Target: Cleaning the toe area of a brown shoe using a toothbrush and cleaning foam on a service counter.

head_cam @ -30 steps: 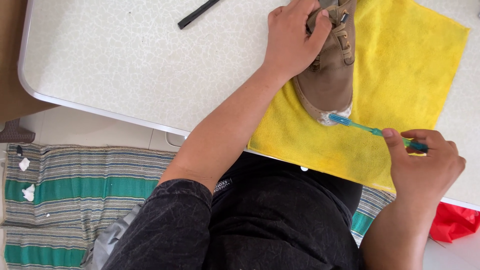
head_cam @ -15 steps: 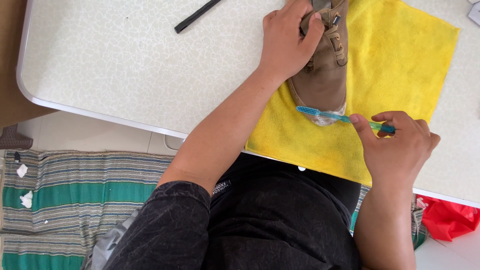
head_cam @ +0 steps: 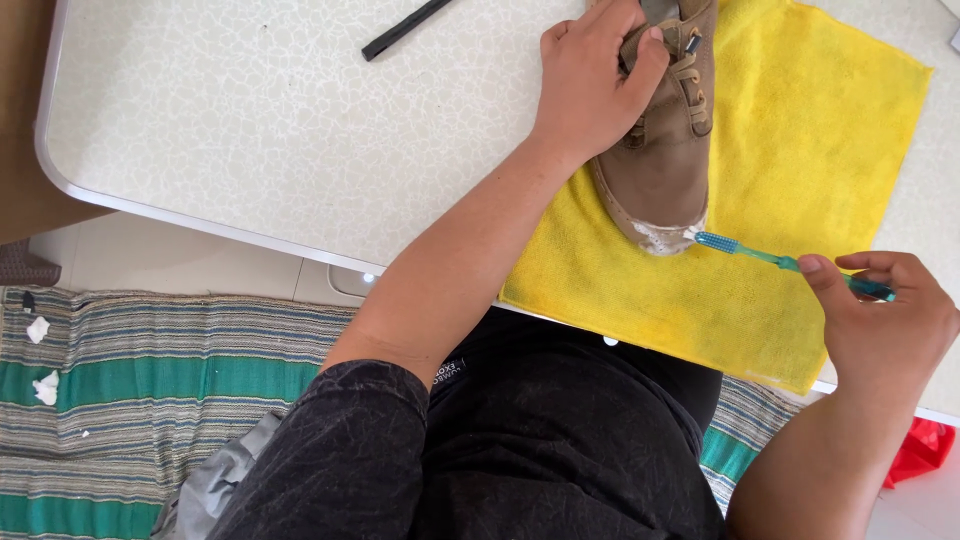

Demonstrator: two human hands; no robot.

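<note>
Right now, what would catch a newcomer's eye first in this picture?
The bright yellow microfibre cloth spread on the white speckled table stands out first. On it sits a brown lace-up suede shoe, steadied by the left hand. The right hand holds a teal plastic toothbrush, bristles at the foamy toe.

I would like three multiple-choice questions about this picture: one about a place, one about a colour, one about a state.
1. Where does the brown shoe rest?
A. on the striped rug
B. on the yellow cloth
C. on bare table

2. What colour is the toothbrush?
A. teal
B. red
C. white

3. What is the state of the left hand?
A. flat on the table
B. hanging free
C. gripping the shoe near its laces

Answers:
1 B, the cloth shows on both sides of the shoe.
2 A, the handle and head held by the right hand are teal.
3 C, the fingers wrap the shoe's upper part.
</note>
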